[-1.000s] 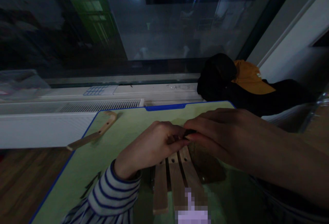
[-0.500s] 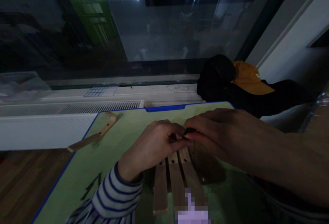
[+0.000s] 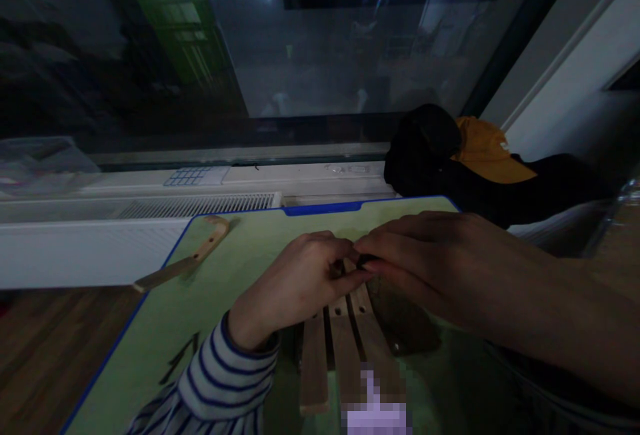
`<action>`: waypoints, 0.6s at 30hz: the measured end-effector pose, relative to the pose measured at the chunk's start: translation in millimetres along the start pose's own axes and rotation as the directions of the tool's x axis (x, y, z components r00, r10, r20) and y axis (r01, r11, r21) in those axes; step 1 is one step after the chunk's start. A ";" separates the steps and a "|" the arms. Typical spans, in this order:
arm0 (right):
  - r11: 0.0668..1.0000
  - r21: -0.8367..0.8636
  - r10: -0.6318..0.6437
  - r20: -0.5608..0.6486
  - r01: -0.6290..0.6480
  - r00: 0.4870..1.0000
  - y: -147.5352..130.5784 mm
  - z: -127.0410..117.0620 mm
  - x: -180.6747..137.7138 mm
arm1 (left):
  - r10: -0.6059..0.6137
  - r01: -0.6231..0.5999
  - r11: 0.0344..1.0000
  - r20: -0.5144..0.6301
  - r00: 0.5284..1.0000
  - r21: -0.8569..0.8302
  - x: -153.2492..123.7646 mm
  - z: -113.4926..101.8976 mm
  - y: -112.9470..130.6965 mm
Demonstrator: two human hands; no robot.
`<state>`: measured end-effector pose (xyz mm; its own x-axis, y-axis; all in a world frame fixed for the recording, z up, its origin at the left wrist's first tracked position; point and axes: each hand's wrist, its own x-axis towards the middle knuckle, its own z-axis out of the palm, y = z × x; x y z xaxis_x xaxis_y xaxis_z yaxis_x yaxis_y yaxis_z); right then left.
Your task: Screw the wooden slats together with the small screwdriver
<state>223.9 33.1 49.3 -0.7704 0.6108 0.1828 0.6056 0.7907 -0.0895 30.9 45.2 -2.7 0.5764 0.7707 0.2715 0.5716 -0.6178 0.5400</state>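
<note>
Three flat wooden pieces with drilled holes lie side by side, lengthwise toward me. My left hand is closed over their far ends, thumb and forefinger bent around them. Between the fingertips of my right hand is a small black strip, pinched just beside the left fingertips. My fingers cover most of it and the far tips of the wood. Under the right hand rests a dark brown object, whose kind I cannot make out. Another wooden piece with a curved end lies at the board's left edge.
The green board has a blue rim. Thin black strips lie near my left sleeve. Beyond the board are a white radiator and a window sill. Dark clothing and an orange cap sit at the right.
My right fingertips have shifted slightly left and closer to my left fingers, covering more of the black strip. The left hand keeps its hold on the wooden pieces.
</note>
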 end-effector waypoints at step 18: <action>0.994 -0.083 0.076 0.098 -0.068 0.992 -3.6 -4.6 2.8 | 0.004 -0.004 1.000 -0.030 1.000 0.008 -0.3 1.9 -0.1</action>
<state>220.5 31.7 54.6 -0.7379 0.6703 0.0789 0.6711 0.7411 -0.0196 31.8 44.7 -4.4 0.5612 0.7726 0.2970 0.5740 -0.6218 0.5328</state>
